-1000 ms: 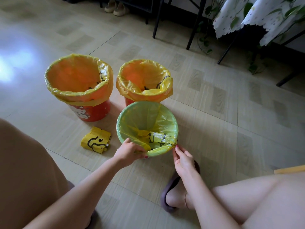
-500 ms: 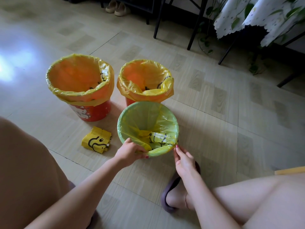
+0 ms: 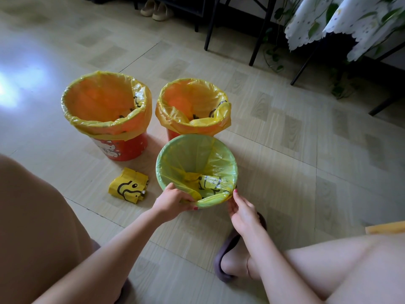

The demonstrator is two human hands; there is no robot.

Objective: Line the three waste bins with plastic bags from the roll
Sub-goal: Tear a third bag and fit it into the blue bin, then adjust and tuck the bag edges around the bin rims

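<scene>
Three bins stand on the floor, each with a yellow plastic bag inside. The large red bin (image 3: 122,148) is at the back left and a smaller red bin (image 3: 173,133) stands to its right. Nearest me is a green bin (image 3: 175,154), its yellow bag (image 3: 210,185) folded over the rim. My left hand (image 3: 173,201) pinches the bag at the near left rim. At the near right rim, my right hand (image 3: 242,210) has its fingers at the bag's edge. The folded roll of yellow bags (image 3: 129,186) lies on the floor left of the green bin.
My knees frame the view at lower left and lower right, with a slippered foot (image 3: 230,260) below the right hand. Black table and chair legs (image 3: 258,34), a hanging tablecloth (image 3: 341,20) and a pair of shoes (image 3: 155,9) are at the back.
Both hands stay at the near rim of the green bin; the left thumb has shifted slightly along the folded bag edge. The bins and roll have not moved.
</scene>
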